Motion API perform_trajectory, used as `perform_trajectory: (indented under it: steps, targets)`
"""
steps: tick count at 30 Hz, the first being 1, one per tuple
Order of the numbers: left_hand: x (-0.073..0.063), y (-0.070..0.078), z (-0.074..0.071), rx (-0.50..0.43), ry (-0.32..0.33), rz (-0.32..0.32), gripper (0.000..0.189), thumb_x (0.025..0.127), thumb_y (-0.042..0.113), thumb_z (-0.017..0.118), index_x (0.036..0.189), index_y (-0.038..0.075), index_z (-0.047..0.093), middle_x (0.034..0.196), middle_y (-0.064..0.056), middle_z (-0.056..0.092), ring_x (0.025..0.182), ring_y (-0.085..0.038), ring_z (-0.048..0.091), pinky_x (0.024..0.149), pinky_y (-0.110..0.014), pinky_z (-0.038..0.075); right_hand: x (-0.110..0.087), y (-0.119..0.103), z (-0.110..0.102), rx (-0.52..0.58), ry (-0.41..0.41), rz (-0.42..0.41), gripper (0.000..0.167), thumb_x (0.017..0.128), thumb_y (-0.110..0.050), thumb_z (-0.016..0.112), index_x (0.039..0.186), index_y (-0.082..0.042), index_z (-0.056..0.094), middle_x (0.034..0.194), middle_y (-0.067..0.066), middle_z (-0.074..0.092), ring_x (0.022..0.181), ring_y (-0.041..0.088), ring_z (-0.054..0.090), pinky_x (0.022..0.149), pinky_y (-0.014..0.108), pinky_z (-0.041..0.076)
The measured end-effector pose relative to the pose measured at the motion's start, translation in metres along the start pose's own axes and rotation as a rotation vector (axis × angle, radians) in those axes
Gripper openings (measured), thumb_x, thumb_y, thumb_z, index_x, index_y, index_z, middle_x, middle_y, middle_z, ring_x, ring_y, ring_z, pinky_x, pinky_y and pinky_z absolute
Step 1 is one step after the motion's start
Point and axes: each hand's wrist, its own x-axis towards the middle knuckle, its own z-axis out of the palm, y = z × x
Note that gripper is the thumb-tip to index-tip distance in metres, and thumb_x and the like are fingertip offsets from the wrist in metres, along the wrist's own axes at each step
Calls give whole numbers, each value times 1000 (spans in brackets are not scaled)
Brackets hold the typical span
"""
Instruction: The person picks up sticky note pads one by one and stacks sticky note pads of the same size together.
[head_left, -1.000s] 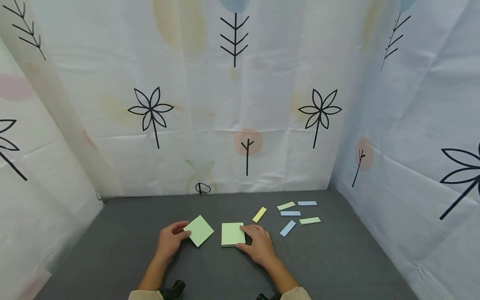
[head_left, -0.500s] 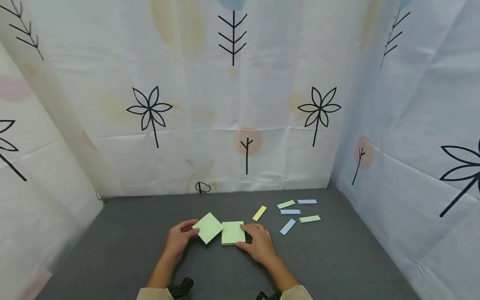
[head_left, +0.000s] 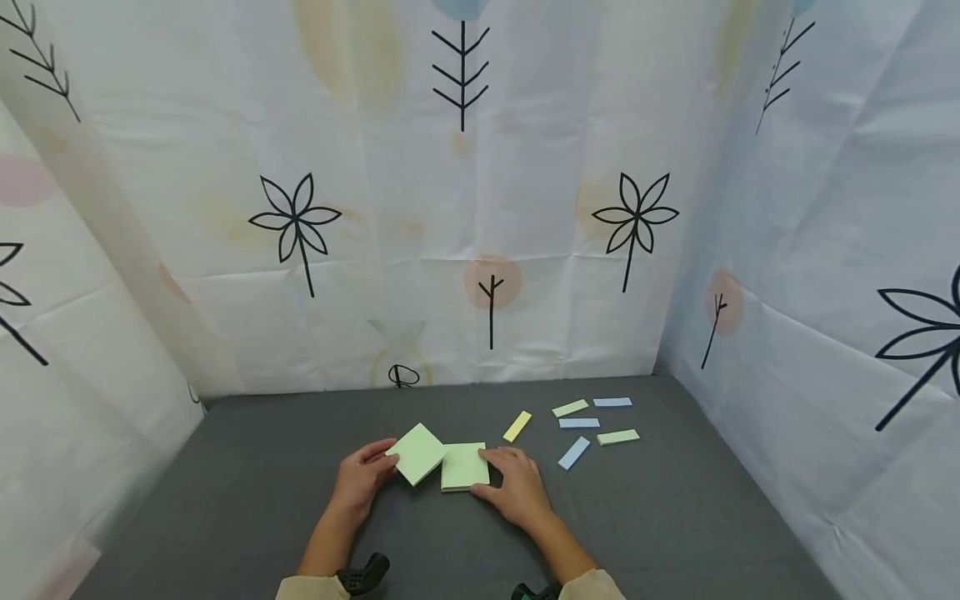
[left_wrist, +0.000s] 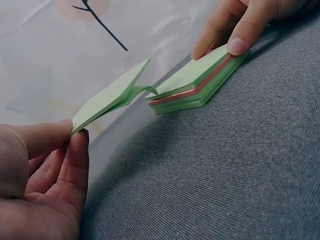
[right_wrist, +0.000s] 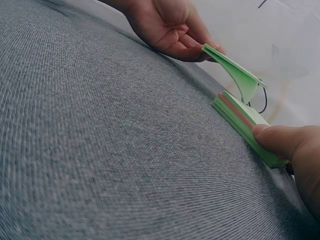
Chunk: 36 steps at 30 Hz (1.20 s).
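My left hand (head_left: 358, 482) pinches a thin green sticky note pad (head_left: 418, 454) by one corner, thumb on top and fingers beneath. This pad is raised and turned like a diamond; its far corner overlaps a thicker stack of sticky notes (head_left: 464, 467). In the left wrist view, a lower sheet (left_wrist: 136, 91) of the held pad bends away and its edge meets the top of the stack. The stack is mostly green with a red layer (left_wrist: 172, 96) between. My right hand (head_left: 517, 487) grips the stack's right side, thumb on the near edge and fingers on the far one.
Right of the stack lie several small strips: a yellow strip (head_left: 517, 427), blue strips such as the blue strip (head_left: 574, 453), and green strips such as the green strip (head_left: 618, 437). The grey table (head_left: 660, 517) meets a printed white cloth (head_left: 525, 167) behind and at both sides.
My left hand has moved right with the thin pad, bringing its corner from apart to over the stack's left edge. The right hand and the stack have stayed in place.
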Motion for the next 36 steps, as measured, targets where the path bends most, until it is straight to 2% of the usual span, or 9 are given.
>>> perform_trajectory:
  steps: [6,13,19,22,29,36]
  targets:
    - [0,0,-6,10,4,-3,40,86,-3,70,123,-12,59,104,-13,67,83,-12,65,72,-24,55,0,-1,-1,6,-4,-6,57,80,-40,78,128,-13,65,124,4,64,123,30,50,98,54,38]
    - [2,0,-14,10,-2,31,40,84,-5,70,121,-15,58,99,-11,69,80,-12,66,70,-26,56,1,-1,-1,-6,-5,3,57,80,-40,78,128,-13,64,125,4,64,123,29,50,98,53,38]
    - [0,2,-9,19,-14,20,40,84,-4,71,121,-13,59,101,-13,69,81,-13,66,71,-26,56,1,-1,-1,-4,-8,6,57,80,-40,78,128,-13,64,125,5,64,123,29,50,99,53,37]
    - [-1,2,-2,64,-39,20,38,84,-3,72,119,-12,61,101,-16,69,80,-13,65,70,-27,56,1,-1,-1,-9,-13,7,57,80,-40,78,129,-14,64,125,4,64,123,28,49,99,53,37]
    - [1,0,16,234,-63,60,30,82,-2,74,111,-8,68,97,-17,69,79,-18,66,69,-31,57,1,-1,-2,-5,-16,9,57,81,-40,77,129,-14,64,126,4,63,124,28,49,99,53,37]
    - [3,0,31,475,-62,210,27,76,-4,76,103,-3,71,95,-15,70,78,-19,63,64,-31,51,1,-1,-2,-10,-20,14,57,81,-41,77,130,-14,64,126,4,63,124,28,49,99,52,37]
